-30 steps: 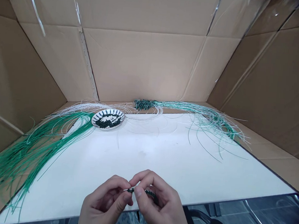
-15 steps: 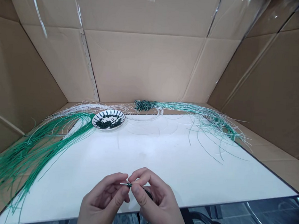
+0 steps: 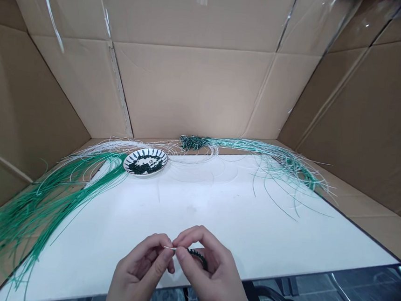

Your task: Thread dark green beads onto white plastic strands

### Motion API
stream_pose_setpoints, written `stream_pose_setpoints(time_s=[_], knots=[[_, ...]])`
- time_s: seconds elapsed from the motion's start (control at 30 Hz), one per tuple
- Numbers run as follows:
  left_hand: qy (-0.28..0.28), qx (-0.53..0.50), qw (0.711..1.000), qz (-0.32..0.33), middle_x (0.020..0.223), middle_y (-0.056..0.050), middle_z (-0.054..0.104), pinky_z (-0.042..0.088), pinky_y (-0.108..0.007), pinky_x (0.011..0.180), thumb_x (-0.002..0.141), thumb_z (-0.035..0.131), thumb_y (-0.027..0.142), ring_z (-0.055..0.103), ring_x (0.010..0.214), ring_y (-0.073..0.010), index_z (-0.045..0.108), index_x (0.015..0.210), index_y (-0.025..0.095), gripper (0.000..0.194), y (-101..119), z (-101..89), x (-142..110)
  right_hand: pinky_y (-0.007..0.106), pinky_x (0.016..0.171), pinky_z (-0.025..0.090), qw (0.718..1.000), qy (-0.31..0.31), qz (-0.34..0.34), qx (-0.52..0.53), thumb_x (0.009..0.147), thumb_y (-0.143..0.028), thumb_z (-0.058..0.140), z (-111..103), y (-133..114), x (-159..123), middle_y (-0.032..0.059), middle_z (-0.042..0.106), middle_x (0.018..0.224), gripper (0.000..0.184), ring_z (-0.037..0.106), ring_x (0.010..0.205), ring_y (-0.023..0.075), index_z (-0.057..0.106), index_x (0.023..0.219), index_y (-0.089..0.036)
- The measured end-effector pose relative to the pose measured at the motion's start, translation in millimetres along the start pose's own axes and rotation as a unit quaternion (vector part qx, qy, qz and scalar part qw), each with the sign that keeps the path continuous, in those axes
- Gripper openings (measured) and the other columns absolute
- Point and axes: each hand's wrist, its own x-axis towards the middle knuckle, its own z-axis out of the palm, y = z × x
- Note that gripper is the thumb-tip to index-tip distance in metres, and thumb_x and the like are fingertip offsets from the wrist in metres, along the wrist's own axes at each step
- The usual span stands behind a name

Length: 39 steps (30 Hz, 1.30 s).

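Observation:
Above the near edge of the white table, my two hands meet fingertip to fingertip. My right hand pinches a thin white cord between thumb and forefinger. A strand of dark green beads curves through its palm, partly covered by the fingers. My left hand has thumb and forefinger closed about the cord's free end, its other fingers curled loosely. A small dark bit shows on the cord between the fingertips, too small to make out fully.
A white plate with dark stripes holds dark green beads at the back left. Green strands spread over the left edge of the table. A beaded bundle with long strands lies along the back. Cardboard walls enclose the table.
The dark beads at my fingertips are now mostly hidden, and more of the beaded strand shows in my right palm. My left hand has shifted slightly right.

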Motion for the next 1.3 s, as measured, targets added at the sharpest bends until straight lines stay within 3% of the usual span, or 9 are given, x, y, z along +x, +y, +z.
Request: stream_pose_setpoints(time_s=[0.13, 0.27, 0.5, 0.67, 0.8, 0.97, 1.3], knots=[[-0.004, -0.005, 1.0, -0.01, 0.063, 0.003, 0.061, 0.047, -0.019, 0.062, 0.065, 0.089, 0.052, 0.057, 0.062, -0.0127, 0.075, 0.068, 0.022, 0.033, 0.3, -0.2, -0.7, 0.022, 0.05, 0.03, 1.0, 0.002, -0.003, 0.009, 0.083, -0.037, 0.076, 0.4, 1.4, -0.7, 0.0023, 0.068, 0.076, 0.022, 0.048, 0.058, 0.0121, 0.062, 0.081, -0.021], [0.029, -0.03, 0.999, -0.022, 0.062, 0.003, 0.066, 0.047, -0.018, 0.063, 0.056, 0.094, 0.053, 0.059, 0.062, -0.0119, 0.077, 0.068, 0.022, 0.037, 2.8, 1.9, -1.4, 0.022, 0.055, 0.036, 1.0, 0.005, -0.008, 0.01, 0.082, -0.032, 0.075, 0.7, 1.3, -0.2, 0.0026, 0.068, 0.077, 0.015, 0.053, 0.063, 0.013, 0.067, 0.083, -0.019], [0.07, -0.1, 0.991, -0.062, 0.059, 0.002, 0.073, 0.05, -0.014, 0.063, 0.042, 0.1, 0.047, 0.065, 0.058, -0.0095, 0.079, 0.067, 0.022, 0.041, 11.9, 7.2, -3.7, 0.023, 0.051, 0.031, 0.997, 0.077, -0.011, -0.02, 0.078, -0.03, 0.074, 4.2, -8.7, -3.9, 0.0031, 0.07, 0.085, 0.017, 0.034, 0.053, 0.0084, 0.062, 0.072, -0.019], [0.074, -0.117, 0.988, -0.075, 0.061, 0.001, 0.076, 0.053, -0.016, 0.062, 0.041, 0.101, 0.044, 0.068, 0.058, -0.0115, 0.08, 0.068, 0.022, 0.041, 16.2, 9.8, -6.3, 0.021, 0.053, 0.034, 0.994, 0.102, 0.021, -0.027, 0.071, -0.024, 0.073, 10.4, -14.1, -10.1, 0.0042, 0.073, 0.084, 0.014, 0.049, 0.059, 0.0117, 0.06, 0.071, -0.02], [0.084, -0.125, 0.986, -0.074, 0.061, 0.001, 0.077, 0.053, -0.015, 0.06, 0.039, 0.101, 0.043, 0.069, 0.057, -0.0108, 0.081, 0.068, 0.023, 0.041, 17.0, 10.5, -7.3, 0.022, 0.049, 0.03, 0.995, 0.096, 0.025, -0.03, 0.069, -0.022, 0.072, 11.5, -14.2, -11.3, 0.0045, 0.074, 0.085, 0.011, 0.043, 0.054, 0.0102, 0.061, 0.072, -0.021], [0.087, -0.109, 0.989, -0.057, 0.061, 0.001, 0.077, 0.053, -0.013, 0.059, 0.039, 0.102, 0.042, 0.069, 0.057, -0.0103, 0.079, 0.068, 0.022, 0.042, 15.7, 10.5, -6.9, 0.024, 0.047, 0.025, 0.993, 0.105, 0.012, -0.045, 0.068, -0.022, 0.068, 11.8, -11.8, -10.6, 0.0063, 0.073, 0.086, 0.009, 0.048, 0.059, 0.0132, 0.06, 0.072, -0.022], [0.093, -0.109, 0.988, -0.05, 0.059, 0.002, 0.074, 0.053, -0.013, 0.058, 0.036, 0.102, 0.042, 0.067, 0.059, -0.0106, 0.079, 0.066, 0.022, 0.043, 15.1, 9.6, -8.6, 0.025, 0.047, 0.019, 0.992, 0.11, 0.01, -0.054, 0.067, -0.024, 0.068, 14.9, -13.2, -13.3, 0.0066, 0.075, 0.083, 0.012, 0.027, 0.047, 0.0082, 0.056, 0.069, -0.023]])
